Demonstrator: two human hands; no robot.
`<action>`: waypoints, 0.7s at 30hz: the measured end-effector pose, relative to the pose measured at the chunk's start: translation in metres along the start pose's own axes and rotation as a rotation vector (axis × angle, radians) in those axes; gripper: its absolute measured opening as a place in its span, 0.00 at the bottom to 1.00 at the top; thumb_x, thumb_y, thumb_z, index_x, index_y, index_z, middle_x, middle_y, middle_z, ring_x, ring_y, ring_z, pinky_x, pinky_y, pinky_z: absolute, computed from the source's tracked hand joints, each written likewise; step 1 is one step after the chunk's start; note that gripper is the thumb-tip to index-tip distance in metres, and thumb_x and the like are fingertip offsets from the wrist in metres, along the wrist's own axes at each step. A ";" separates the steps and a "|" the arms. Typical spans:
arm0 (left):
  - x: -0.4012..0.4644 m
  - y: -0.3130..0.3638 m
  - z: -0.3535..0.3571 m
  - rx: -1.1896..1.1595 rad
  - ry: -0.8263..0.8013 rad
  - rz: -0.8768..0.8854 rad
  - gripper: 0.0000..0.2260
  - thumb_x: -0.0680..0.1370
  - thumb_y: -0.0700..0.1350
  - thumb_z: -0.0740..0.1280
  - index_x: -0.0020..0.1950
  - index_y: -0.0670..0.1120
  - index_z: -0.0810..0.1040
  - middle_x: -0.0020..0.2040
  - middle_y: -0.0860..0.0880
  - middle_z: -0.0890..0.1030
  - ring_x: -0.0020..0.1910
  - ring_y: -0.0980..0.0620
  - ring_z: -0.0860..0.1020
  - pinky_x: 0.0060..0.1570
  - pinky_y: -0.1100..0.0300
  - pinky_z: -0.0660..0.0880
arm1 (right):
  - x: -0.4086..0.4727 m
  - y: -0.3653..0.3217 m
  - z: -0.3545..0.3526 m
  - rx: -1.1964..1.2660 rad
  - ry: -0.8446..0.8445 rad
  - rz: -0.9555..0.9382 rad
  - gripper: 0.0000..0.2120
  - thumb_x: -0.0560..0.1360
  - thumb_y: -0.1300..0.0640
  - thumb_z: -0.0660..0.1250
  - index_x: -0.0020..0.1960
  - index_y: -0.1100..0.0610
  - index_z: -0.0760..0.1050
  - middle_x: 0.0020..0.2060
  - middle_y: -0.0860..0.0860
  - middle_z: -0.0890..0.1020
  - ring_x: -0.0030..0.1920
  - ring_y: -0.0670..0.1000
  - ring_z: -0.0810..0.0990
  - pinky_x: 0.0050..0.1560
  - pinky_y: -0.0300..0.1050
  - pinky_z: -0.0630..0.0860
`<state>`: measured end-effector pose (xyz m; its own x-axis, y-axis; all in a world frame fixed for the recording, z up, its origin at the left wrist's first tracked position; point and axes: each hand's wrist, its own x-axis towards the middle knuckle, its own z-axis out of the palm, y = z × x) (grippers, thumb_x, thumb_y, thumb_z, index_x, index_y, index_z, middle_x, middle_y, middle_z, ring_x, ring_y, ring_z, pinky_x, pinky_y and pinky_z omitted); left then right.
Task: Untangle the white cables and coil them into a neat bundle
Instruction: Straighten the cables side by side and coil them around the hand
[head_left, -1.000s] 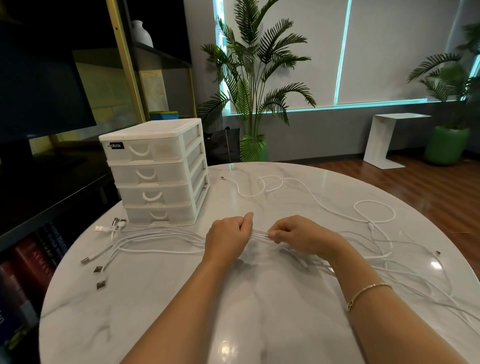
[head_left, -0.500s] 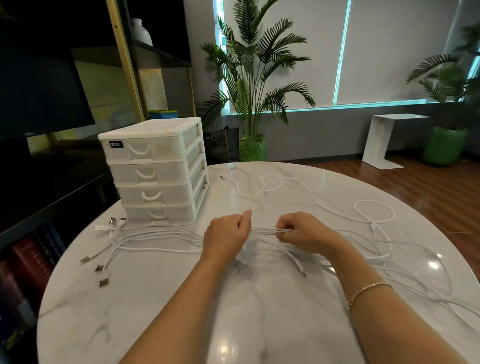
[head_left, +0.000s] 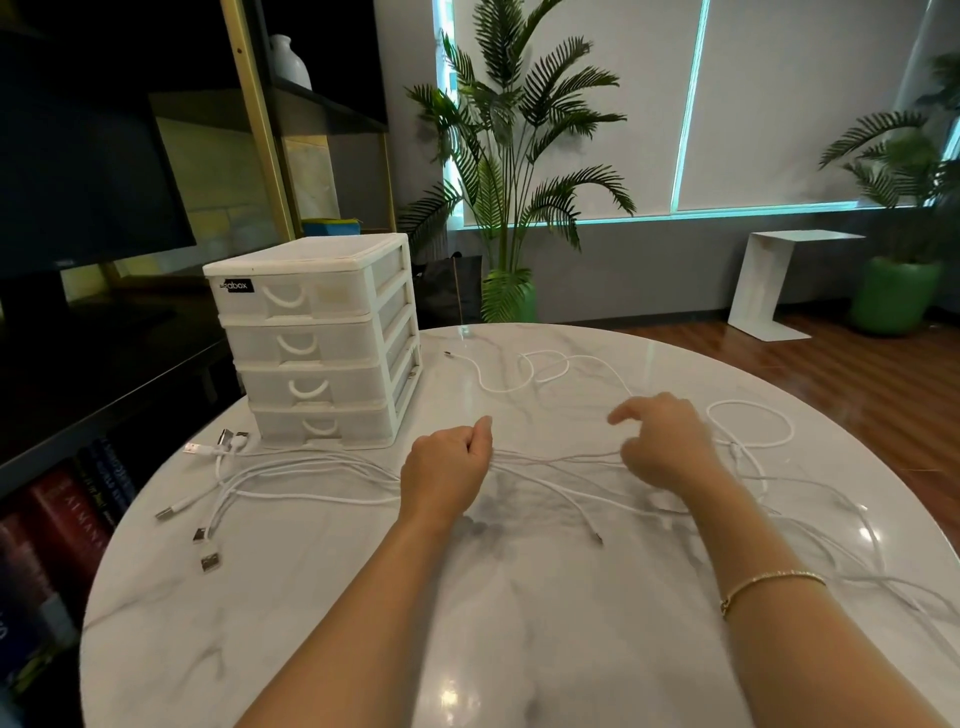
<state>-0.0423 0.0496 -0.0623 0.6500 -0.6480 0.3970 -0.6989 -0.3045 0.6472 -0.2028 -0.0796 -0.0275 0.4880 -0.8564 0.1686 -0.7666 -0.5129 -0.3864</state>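
Note:
Several white cables (head_left: 322, 470) lie across the round marble table (head_left: 519, 649). Their USB plugs (head_left: 208, 561) fan out at the left, and loose loops (head_left: 748, 423) spread at the right. My left hand (head_left: 447, 467) grips the gathered strands in a fist near the table's middle. My right hand (head_left: 667, 447) is further right and blurred. The strands run in under its thumb and curled fingers, and its index finger is lifted. Between my hands the strands (head_left: 561, 460) stretch, and one loose end (head_left: 597, 538) lies in front of them.
A white four-drawer plastic organiser (head_left: 322, 343) stands at the table's back left, close to the plugs. One more cable (head_left: 519, 374) curls at the far side. A dark shelf with books (head_left: 67, 519) is on the left. Potted palms (head_left: 514, 171) and a white side table (head_left: 779, 280) stand beyond.
My right hand has slid to the right along the strands, away from my left hand, widening the gap. My left hand stays in place, still gripping. One cable end has dropped onto the table.

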 end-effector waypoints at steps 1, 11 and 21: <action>0.000 0.000 0.000 0.001 0.001 0.001 0.25 0.81 0.53 0.55 0.25 0.45 0.59 0.23 0.50 0.63 0.26 0.52 0.62 0.32 0.56 0.61 | -0.004 -0.010 0.002 0.079 0.000 -0.106 0.16 0.74 0.62 0.62 0.60 0.49 0.76 0.62 0.52 0.74 0.62 0.53 0.70 0.65 0.49 0.67; -0.002 0.001 0.000 0.040 -0.002 0.014 0.25 0.81 0.54 0.55 0.25 0.46 0.61 0.24 0.50 0.65 0.30 0.49 0.65 0.33 0.57 0.61 | -0.020 -0.041 0.026 0.212 -0.278 -0.369 0.12 0.81 0.53 0.58 0.51 0.55 0.78 0.41 0.49 0.79 0.42 0.48 0.75 0.44 0.40 0.70; 0.000 0.001 0.001 0.071 -0.020 0.000 0.25 0.81 0.54 0.54 0.26 0.47 0.61 0.24 0.50 0.65 0.33 0.47 0.67 0.34 0.57 0.61 | -0.017 -0.042 0.025 0.228 -0.355 -0.386 0.10 0.79 0.60 0.56 0.48 0.52 0.74 0.39 0.44 0.80 0.35 0.43 0.77 0.36 0.31 0.70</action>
<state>-0.0430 0.0487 -0.0624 0.6444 -0.6617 0.3833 -0.7186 -0.3526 0.5995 -0.1685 -0.0417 -0.0364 0.8551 -0.5171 0.0364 -0.4148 -0.7248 -0.5501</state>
